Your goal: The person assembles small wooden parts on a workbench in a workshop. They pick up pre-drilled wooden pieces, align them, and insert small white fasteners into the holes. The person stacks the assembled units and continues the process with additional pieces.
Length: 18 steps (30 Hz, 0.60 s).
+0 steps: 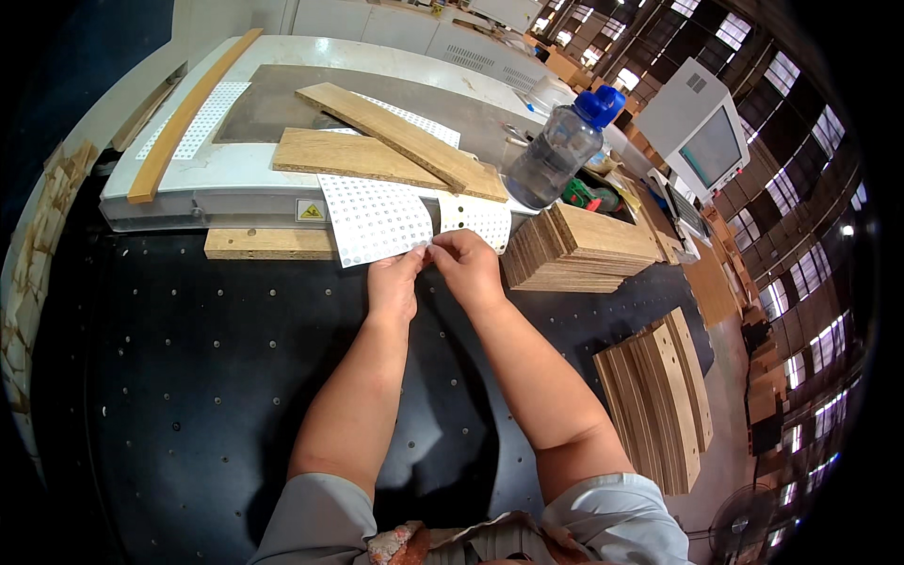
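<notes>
My left hand (394, 284) pinches the lower right corner of a white sheet of round stickers (372, 218), which hangs over the front edge of a white machine. Close beside it, my right hand (469, 267) has its fingertips pressed together at the same corner; what they hold is too small to make out. Behind my right hand is another dotted sheet (488, 224) with some dark dots. Two wooden boards, one (353, 155) below and one (386, 134) slanting across it, lie over the sheets.
The white machine top (311, 52) carries a long wooden strip (193, 118). Under its edge lies a board (268, 244). At right stand a blue-capped water bottle (556, 151), stacked boards (584, 250), more panels (654, 395) and a monitor (702, 137). The black table (207, 348) is studded.
</notes>
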Each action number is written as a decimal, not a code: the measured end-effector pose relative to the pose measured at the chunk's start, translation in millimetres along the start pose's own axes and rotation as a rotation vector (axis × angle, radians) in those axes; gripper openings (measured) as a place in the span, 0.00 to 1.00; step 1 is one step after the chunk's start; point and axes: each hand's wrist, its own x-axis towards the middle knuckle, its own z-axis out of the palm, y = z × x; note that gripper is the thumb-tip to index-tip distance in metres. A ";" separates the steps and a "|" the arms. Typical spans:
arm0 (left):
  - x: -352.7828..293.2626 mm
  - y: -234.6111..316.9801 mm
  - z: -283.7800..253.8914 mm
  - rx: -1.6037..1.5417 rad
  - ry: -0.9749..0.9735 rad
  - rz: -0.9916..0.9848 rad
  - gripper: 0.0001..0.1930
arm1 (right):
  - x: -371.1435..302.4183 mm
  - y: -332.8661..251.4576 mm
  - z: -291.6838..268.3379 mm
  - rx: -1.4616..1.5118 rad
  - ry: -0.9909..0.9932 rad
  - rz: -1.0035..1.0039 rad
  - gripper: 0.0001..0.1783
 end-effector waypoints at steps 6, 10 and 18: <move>2.3 -2.8 0.7 0.042 0.032 0.026 0.15 | -0.5 -2.6 1.7 -0.061 -0.013 -0.002 0.07; 2.6 -1.8 2.4 0.074 0.047 0.015 0.15 | 1.4 -2.7 1.8 -0.062 -0.022 0.030 0.07; 4.4 -3.2 2.6 0.083 0.048 0.042 0.18 | 3.5 -2.0 -1.6 -0.038 -0.057 0.043 0.07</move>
